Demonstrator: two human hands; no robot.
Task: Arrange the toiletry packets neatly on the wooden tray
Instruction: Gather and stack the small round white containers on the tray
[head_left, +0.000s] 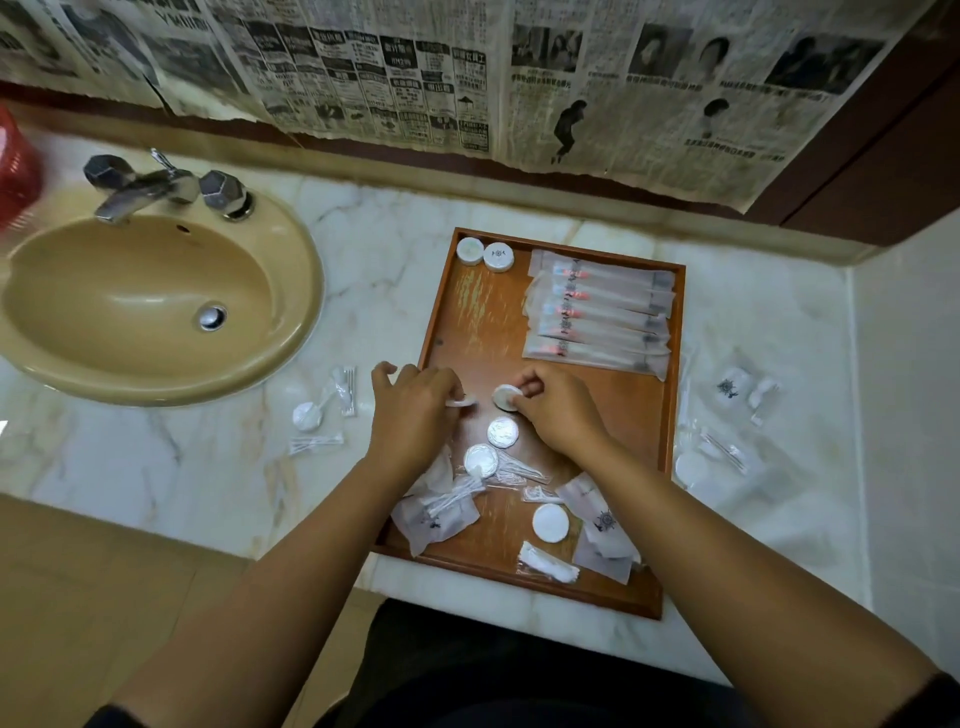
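While both hands hover over the middle of the wooden tray (439, 322), the left hand (410, 415) pinches a round white packet (462, 401) edge-on, and the right hand (558, 415) has its fingers (530, 388) curled round another disc (505, 397). Toothbrush packets (597, 312) lie stacked along the tray's far right rim and two round packets (498, 256) sit in its far left corner — bare wood lies between. Loose packets (436, 512) clutter its near end, and more lie on the desk (384, 260) off both sides. Some bear a dark emblem — no lettering is legible.
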